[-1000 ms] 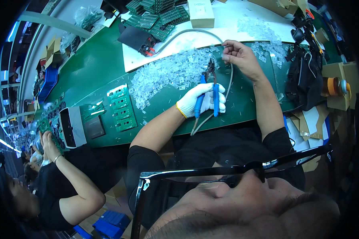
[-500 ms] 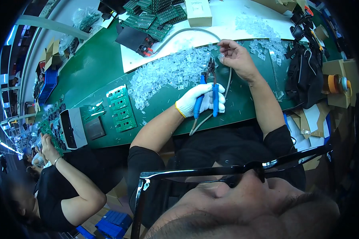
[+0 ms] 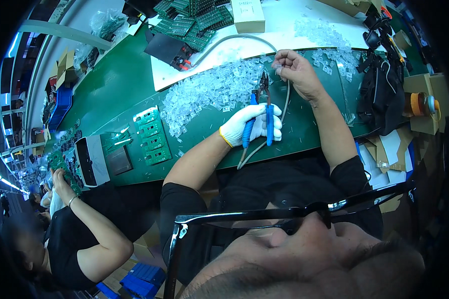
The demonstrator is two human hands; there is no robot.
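Observation:
My left hand (image 3: 238,121), in a white glove with a yellow cuff, is closed around pliers with blue-wrapped handles (image 3: 248,130). Their dark jaws (image 3: 264,82) point away from me, over the near edge of a heap of small clear plastic pieces (image 3: 209,87). A grey cable (image 3: 254,148) comes off the handle ends and curves below the glove. Bare and just right of the jaws, my right hand (image 3: 302,74) pinches a small clear plastic piece (image 3: 276,65), partly covered by the fingertips. The piece and jaws look apart.
A black box (image 3: 167,51) with red terminals, green circuit boards (image 3: 187,25) and a carton (image 3: 248,16) stand beyond the heap. A green board panel (image 3: 152,137) lies left. A black bag (image 3: 381,94) hangs right. A co-worker's hand (image 3: 62,187) handles a board at far left.
My right hand's fingertips have shifted slightly up and left, and the clear piece between them has turned a little. My left hand and the pliers stay in place.

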